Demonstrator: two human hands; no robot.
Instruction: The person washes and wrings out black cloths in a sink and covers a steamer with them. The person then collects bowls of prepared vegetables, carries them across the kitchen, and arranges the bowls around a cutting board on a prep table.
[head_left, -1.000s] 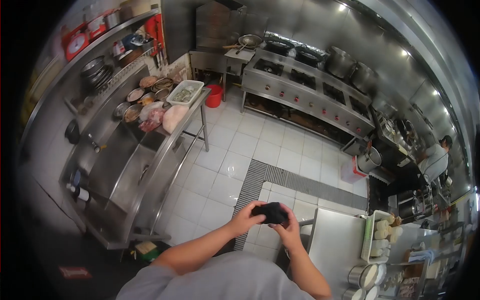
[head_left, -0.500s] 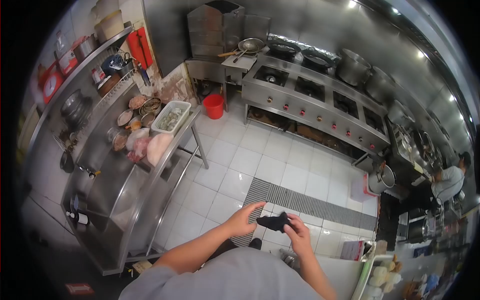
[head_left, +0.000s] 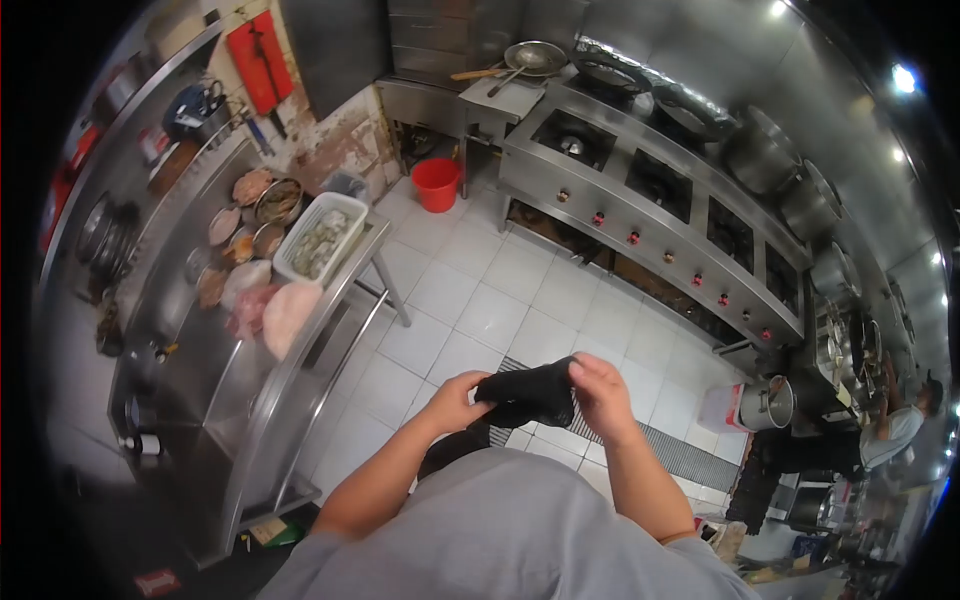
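A black cloth item [head_left: 526, 394], soft and folded, is stretched between my two hands in front of my grey shirt. Its exact kind cannot be made out; a cap or a sleeve would look alike here. My left hand [head_left: 458, 402] pinches its left end, thumb towards me and the fingers partly hidden behind the fabric. At the other end, my right hand [head_left: 603, 396] grips the upper right edge between thumb and fingers.
On the left, a steel counter holds a white basket of shrimp [head_left: 322, 240], bowls and bagged meat [head_left: 252, 310]. Beyond the tiled floor stand a red bucket [head_left: 436, 185] and a gas range [head_left: 640, 215]. At far right, another person [head_left: 890, 440] stands beside pots.
My left hand has taken hold of the black cloth, which my right hand alone held before. The cloth is now spread wider and raised, and the view has shifted.
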